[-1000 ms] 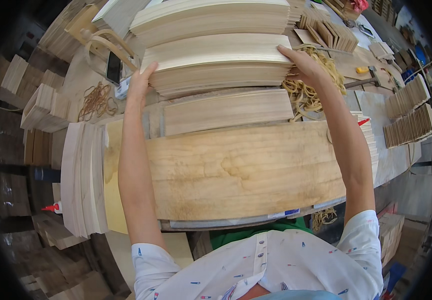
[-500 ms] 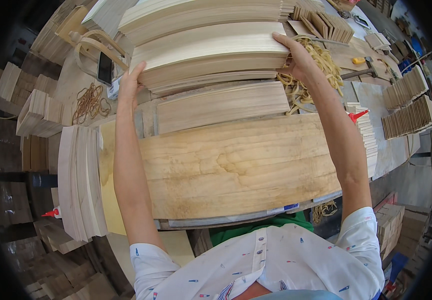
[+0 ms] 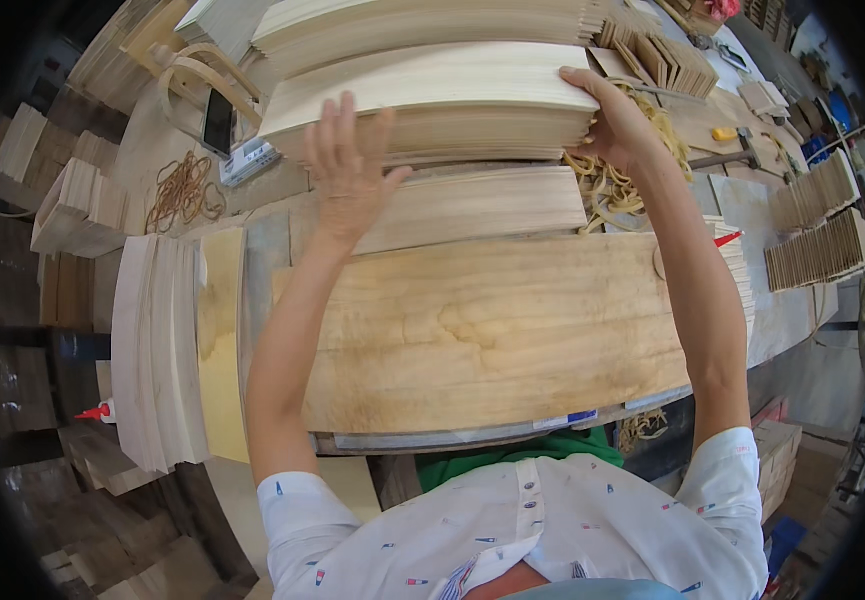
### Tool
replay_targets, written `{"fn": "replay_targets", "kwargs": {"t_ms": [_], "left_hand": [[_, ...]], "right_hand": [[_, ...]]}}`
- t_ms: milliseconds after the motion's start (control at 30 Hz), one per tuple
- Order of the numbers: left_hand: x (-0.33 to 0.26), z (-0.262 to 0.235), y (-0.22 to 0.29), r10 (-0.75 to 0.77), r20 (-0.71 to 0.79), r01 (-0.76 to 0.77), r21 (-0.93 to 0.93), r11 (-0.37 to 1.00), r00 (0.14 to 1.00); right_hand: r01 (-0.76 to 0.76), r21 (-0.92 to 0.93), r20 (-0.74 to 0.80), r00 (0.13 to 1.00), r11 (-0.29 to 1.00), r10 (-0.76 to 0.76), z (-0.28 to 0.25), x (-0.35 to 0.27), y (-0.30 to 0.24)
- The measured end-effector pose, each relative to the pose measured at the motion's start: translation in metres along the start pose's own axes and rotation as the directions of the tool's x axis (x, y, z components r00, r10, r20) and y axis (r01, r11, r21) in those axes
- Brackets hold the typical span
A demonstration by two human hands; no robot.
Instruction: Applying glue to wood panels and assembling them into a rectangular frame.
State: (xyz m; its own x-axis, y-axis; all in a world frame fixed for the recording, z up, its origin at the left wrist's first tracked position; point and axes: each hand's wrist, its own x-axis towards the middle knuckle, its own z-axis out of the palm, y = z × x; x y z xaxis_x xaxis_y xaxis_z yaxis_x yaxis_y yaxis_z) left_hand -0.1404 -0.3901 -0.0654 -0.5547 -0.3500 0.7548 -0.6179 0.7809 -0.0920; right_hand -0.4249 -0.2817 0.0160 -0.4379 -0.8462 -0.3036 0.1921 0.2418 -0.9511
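A thick stack of thin pale wooden boards (image 3: 432,85) lies across the far part of the bench. My right hand (image 3: 617,125) grips its right end, thumb on top and the other fingers partly hidden at the end face. My left hand (image 3: 347,170) is open, fingers spread and slightly blurred, in front of the stack's long front side near its left part. Whether it touches the boards I cannot tell. Nearer lies a lower pale board pile (image 3: 472,205), partly behind my left wrist. A wide stained wooden board (image 3: 492,330) lies closest to me.
Another board stack (image 3: 422,30) stands behind. Tan bands (image 3: 607,190) lie tangled at right, thinner brown ones (image 3: 184,195) at left. A phone (image 3: 217,123) leans on a curved wooden frame beside a small box (image 3: 249,160). A hammer (image 3: 742,150) and upright thin slats (image 3: 822,250) are at right.
My left hand has let go of the stack's left end and moved right, in front of its long side. My right hand stays on the right end; the view has shifted slightly.
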Motion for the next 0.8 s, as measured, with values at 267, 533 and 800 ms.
{"fn": "replay_targets", "kwargs": {"t_ms": [267, 533, 800], "left_hand": [[0.004, 0.026, -0.008, 0.068, -0.073, -0.063, 0.068, 0.996, 0.995], [0.034, -0.058, -0.007, 0.232, 0.039, -0.231, -0.025, 0.973, 0.972], [0.074, -0.179, 0.031, 0.128, 0.705, 0.219, -0.381, 0.898, 0.698]], "right_hand": [[-0.019, -0.08, 0.017, 1.0, 0.997, 0.02, 0.015, -0.031, -0.007], [-0.027, -0.116, 0.293, 0.954, 0.993, 0.06, -0.023, -0.068, -0.029], [0.664, -0.264, 0.397, 0.736, 0.699, -0.549, -0.072, -0.118, 0.012]]}}
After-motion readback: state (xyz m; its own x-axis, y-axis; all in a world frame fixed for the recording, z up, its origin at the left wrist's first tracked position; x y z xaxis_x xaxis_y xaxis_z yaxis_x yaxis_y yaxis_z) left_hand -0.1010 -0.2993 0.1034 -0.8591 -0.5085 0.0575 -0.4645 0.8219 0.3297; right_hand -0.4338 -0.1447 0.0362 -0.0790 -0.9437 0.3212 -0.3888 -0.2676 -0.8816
